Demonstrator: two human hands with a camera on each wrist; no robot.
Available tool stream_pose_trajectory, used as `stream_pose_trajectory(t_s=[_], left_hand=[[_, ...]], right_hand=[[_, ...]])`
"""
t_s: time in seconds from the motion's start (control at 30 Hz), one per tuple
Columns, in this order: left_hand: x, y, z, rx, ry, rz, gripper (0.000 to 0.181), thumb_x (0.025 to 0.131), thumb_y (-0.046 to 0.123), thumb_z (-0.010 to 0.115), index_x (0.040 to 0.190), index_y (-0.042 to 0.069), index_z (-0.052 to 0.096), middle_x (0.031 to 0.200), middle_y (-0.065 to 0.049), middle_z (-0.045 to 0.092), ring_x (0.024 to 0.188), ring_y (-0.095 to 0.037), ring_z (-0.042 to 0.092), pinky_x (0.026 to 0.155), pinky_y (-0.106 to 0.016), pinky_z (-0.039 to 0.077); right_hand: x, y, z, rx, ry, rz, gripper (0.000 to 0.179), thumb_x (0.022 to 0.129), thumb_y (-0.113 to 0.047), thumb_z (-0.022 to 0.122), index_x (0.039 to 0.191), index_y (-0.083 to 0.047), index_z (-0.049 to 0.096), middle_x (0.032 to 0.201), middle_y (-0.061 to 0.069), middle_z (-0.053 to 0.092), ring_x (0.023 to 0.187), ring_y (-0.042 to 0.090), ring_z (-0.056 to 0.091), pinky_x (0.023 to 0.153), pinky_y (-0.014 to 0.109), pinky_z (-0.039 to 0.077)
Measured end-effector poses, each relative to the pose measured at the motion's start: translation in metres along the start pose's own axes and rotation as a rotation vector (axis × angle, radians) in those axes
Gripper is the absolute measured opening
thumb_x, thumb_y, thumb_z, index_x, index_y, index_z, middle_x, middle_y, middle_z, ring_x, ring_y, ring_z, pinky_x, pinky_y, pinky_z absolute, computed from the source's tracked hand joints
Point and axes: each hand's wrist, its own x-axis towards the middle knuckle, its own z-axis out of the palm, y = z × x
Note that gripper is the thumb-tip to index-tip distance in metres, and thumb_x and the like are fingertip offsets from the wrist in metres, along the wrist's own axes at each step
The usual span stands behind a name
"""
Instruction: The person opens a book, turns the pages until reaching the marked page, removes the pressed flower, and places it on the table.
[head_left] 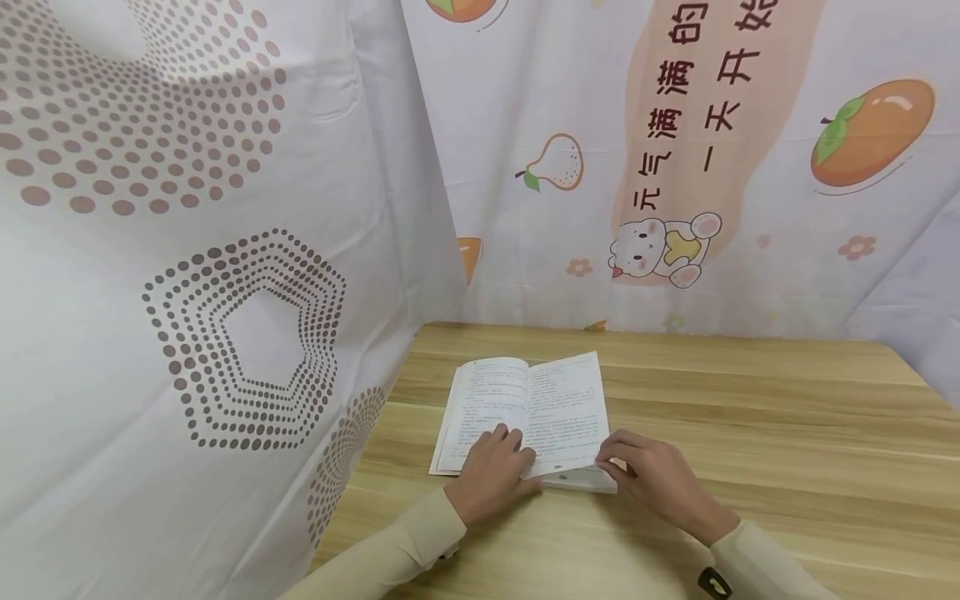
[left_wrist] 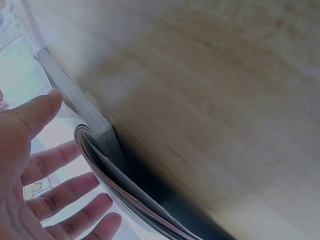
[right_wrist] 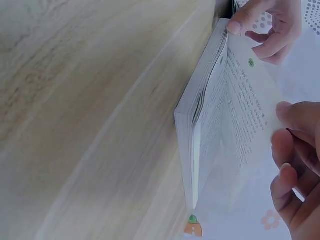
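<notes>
An open book [head_left: 487,400] with printed text lies on the wooden table. My left hand [head_left: 493,473] rests on the lower part of its left pages, fingers extended and thumb near the spine. In the left wrist view, the fingers [left_wrist: 75,192] spread over the curved left pages of the book [left_wrist: 135,195]. At the lower right corner, my right hand [head_left: 660,479] pinches a page [head_left: 566,408] and holds it raised above the pages below. The right wrist view shows that page [right_wrist: 250,110] between thumb and forefinger of my right hand [right_wrist: 300,160], lifted off the thick stack.
The wooden table [head_left: 750,417] extends to the right of the book. A white curtain [head_left: 262,333] with dotted patterns hangs at the left. Behind the table hangs another curtain [head_left: 540,250] with fruit prints and writing. A dark wristband [head_left: 715,583] shows at the right sleeve.
</notes>
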Motion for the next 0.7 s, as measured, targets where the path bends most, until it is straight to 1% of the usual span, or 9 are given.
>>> stream_pose_trajectory(t_s=[0.17, 0.3, 0.4, 0.47, 0.53, 0.63, 0.7], left_hand=[[0.0, 0.001, 0.0, 0.011, 0.007, 0.003, 0.03, 0.094, 0.05, 0.071, 0.091, 0.02, 0.077, 0.083, 0.002, 0.059, 0.075, -0.015, 0.046, 0.063, -0.028, 0.041], [0.0, 0.0, 0.001, 0.005, -0.005, -0.014, 0.024, 0.098, 0.038, 0.068, 0.092, 0.017, 0.078, 0.082, 0.002, 0.06, 0.072, -0.013, 0.047, 0.061, -0.026, 0.042], [0.0, 0.0, -0.002, -0.001, 0.0, -0.036, 0.02, 0.099, 0.031, 0.067, 0.092, 0.015, 0.075, 0.079, 0.003, 0.059, 0.069, -0.012, 0.047, 0.059, -0.024, 0.042], [-0.001, 0.0, -0.004, 0.006, 0.021, -0.046, 0.018, 0.098, 0.03, 0.068, 0.09, 0.014, 0.074, 0.078, 0.003, 0.059, 0.068, -0.012, 0.048, 0.058, -0.025, 0.042], [-0.003, 0.0, -0.005, 0.03, 0.055, -0.047, 0.017, 0.097, 0.029, 0.07, 0.088, 0.014, 0.073, 0.077, 0.003, 0.06, 0.067, -0.013, 0.05, 0.058, -0.025, 0.043], [-0.006, 0.0, -0.004, 0.065, 0.13, -0.035, 0.015, 0.093, 0.028, 0.075, 0.087, 0.014, 0.071, 0.076, 0.003, 0.059, 0.064, -0.012, 0.053, 0.055, -0.026, 0.042], [-0.007, -0.001, -0.002, 0.08, 0.19, -0.018, 0.014, 0.092, 0.024, 0.077, 0.087, 0.014, 0.068, 0.075, 0.002, 0.057, 0.06, -0.012, 0.052, 0.052, -0.025, 0.039]], right_hand=[[0.003, -0.002, -0.003, 0.028, 0.047, 0.003, 0.03, 0.071, 0.0, 0.089, 0.092, -0.016, 0.075, 0.097, -0.009, 0.069, 0.062, -0.009, 0.045, 0.054, 0.01, 0.039], [0.005, -0.002, -0.006, 0.038, 0.116, 0.053, 0.04, 0.068, 0.003, 0.09, 0.101, -0.014, 0.075, 0.101, -0.005, 0.068, 0.059, -0.01, 0.043, 0.052, 0.01, 0.038], [0.004, -0.001, -0.008, 0.031, 0.128, 0.101, 0.043, 0.07, 0.001, 0.09, 0.107, -0.014, 0.074, 0.102, -0.004, 0.068, 0.057, -0.01, 0.04, 0.05, 0.01, 0.035], [0.002, 0.0, -0.009, 0.023, 0.108, 0.133, 0.041, 0.072, -0.001, 0.09, 0.107, -0.015, 0.074, 0.102, -0.004, 0.068, 0.056, -0.01, 0.039, 0.05, 0.01, 0.035], [-0.001, 0.0, -0.009, 0.024, 0.067, 0.168, 0.038, 0.074, -0.003, 0.089, 0.106, -0.016, 0.074, 0.102, -0.005, 0.069, 0.057, -0.01, 0.039, 0.05, 0.011, 0.035], [-0.005, -0.001, -0.008, 0.034, -0.004, 0.223, 0.032, 0.078, -0.005, 0.088, 0.106, -0.015, 0.075, 0.104, -0.006, 0.07, 0.057, -0.009, 0.04, 0.05, 0.013, 0.038], [-0.008, -0.001, -0.006, 0.042, -0.049, 0.26, 0.03, 0.079, -0.006, 0.088, 0.105, -0.014, 0.076, 0.105, -0.006, 0.07, 0.058, -0.009, 0.041, 0.051, 0.016, 0.04]])
